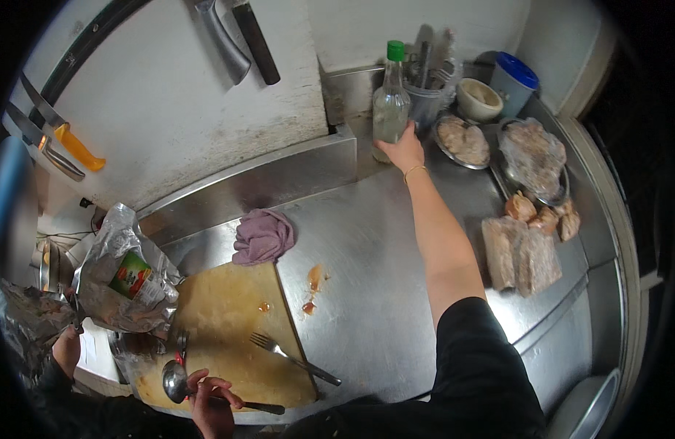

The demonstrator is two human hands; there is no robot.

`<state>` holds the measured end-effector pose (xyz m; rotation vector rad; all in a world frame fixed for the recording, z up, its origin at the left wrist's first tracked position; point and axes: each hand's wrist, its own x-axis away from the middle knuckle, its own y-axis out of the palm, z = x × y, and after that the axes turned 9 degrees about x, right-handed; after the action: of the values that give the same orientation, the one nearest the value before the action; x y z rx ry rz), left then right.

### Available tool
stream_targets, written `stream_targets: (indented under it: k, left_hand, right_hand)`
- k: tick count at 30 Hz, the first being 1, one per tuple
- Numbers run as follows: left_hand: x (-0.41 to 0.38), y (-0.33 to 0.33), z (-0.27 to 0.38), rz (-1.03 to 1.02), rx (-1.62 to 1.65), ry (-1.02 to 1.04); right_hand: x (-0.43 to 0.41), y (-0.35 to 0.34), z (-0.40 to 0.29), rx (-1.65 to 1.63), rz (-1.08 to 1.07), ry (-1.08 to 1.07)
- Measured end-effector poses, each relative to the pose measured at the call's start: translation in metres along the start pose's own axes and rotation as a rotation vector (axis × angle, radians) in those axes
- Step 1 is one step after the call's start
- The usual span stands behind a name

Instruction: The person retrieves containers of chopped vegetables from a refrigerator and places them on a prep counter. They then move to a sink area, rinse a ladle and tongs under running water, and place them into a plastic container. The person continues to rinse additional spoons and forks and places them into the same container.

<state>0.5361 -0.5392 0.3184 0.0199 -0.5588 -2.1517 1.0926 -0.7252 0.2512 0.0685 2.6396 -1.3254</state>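
Note:
My right hand (pixel 404 149) is stretched far out and wrapped around the lower part of a clear glass bottle (pixel 392 104). The bottle has a green cap, holds clear liquid and stands upright on the steel counter (pixel 365 263). Close to my body, my left hand (pixel 214 403) has its fingers around the dark handle of a metal serving spoon (pixel 175 381), over the front edge of a yellowed cutting board (pixel 228 307). A fork (pixel 293 358) lies across the board's right edge. Red-brown sauce spots (pixel 314 277) mark the counter.
A co-worker's hand (pixel 67 348) is near an open foil bag (pixel 123 274) at left. A purple cloth (pixel 263 236) lies behind the board. Wrapped food packs (pixel 521 255), metal dishes of food (pixel 462 141) and a mortar (pixel 479 100) stand at right. Knives (pixel 77 148) hang on the wall.

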Motion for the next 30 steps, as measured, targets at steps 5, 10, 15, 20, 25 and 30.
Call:
stream_targets:
  k: [5,10,15,20,25,30]
  left_hand:
    - [-0.011,0.011,0.008,0.000,-0.144,0.076]
    - [-0.017,0.007,0.004,-0.041,-0.149,0.078]
    - [-0.013,0.005,0.005,-0.048,-0.175,0.091]
    - [-0.009,0.004,0.007,-0.142,-0.131,0.106]
    - [-0.003,0.006,0.005,-0.172,-0.054,0.085]
    - [0.009,0.015,0.012,-0.335,-0.030,0.079]
  right_hand:
    - [-0.047,0.043,-0.048,0.018,-0.145,0.024]
    - [-0.081,0.076,-0.030,-0.133,-0.038,-0.139]
    - [-0.070,0.004,-0.037,-0.009,0.591,-0.271]
    - [-0.082,-0.043,0.011,0.267,0.452,-0.214]
    - [-0.063,-0.064,0.025,0.216,0.236,-0.386]
    - [0.037,-0.093,0.025,-0.051,0.146,-0.484]
